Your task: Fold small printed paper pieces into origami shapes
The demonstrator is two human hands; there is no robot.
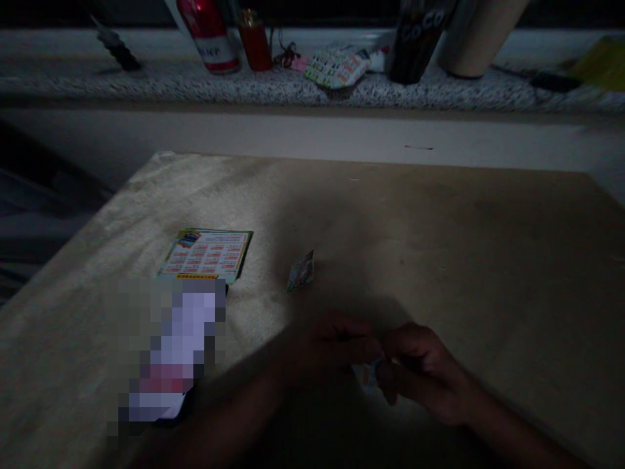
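Observation:
Both my hands meet low in the dim foreground over a pale table (pixel 439 221). My left hand (pixel 336 348) and my right hand (pixel 420 371) pinch a small folded piece of paper (pixel 367 376) between their fingertips, just above the tabletop. A second small folded paper piece (pixel 301 271) lies on the table a little beyond my left hand. A printed colourful sheet (pixel 208 254) lies flat farther left.
A phone with a blurred lit screen (pixel 170 355) lies at the left, just below the sheet. Behind the table runs a speckled stone ledge (pixel 161 81) bearing a red can (pixel 209 32), a red bottle (pixel 254 40), a patterned pouch (pixel 336 65), a dark bottle (pixel 417 39) and a pale cylinder (pixel 476 36).

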